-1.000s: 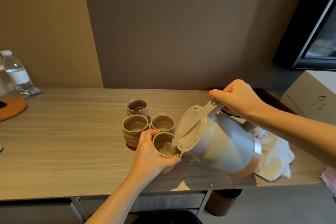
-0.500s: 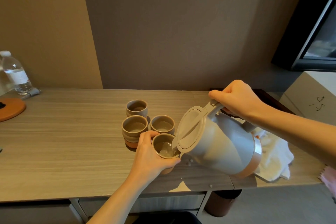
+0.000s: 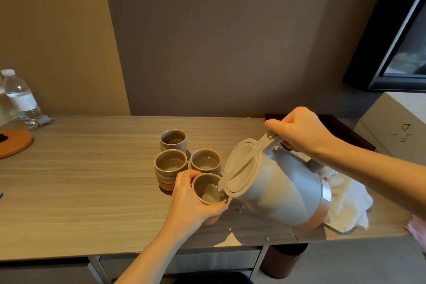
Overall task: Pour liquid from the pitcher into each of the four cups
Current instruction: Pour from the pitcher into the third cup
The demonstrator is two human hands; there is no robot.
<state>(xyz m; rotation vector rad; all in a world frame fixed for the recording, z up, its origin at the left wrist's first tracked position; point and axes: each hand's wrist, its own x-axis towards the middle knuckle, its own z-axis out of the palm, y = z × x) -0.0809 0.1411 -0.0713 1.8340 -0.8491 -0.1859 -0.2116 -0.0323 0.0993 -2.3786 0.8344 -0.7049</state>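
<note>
Grey plastic makes up the pitcher, which hangs tilted over the near edge of the wood-grain worktop, its lid and spout turned toward the cups and its orange-banded base raised to the right. In the head view the right hand has its fingers curled tight round the pitcher's handle at the top. The spout touches the rim of the nearest cup, and clear liquid shows inside that cup. The left hand wraps round this cup from the left and near side, thumb along the rim and fingers under its far side, so it is clamped on the cup.

Three more cups stand close together just behind it, toward the middle of the worktop: the left cup with an orange foot, the right cup just beside the pitcher's lid, and the back cup farthest toward the wall. Whether these hold liquid I cannot tell for certain.

A white cloth lies crumpled near the right end of the worktop, partly behind the pitcher. At the far left corner stands a water bottle, with an orange round mat near it at the left edge. A brown bin sits on the floor below the worktop's front edge.
</note>
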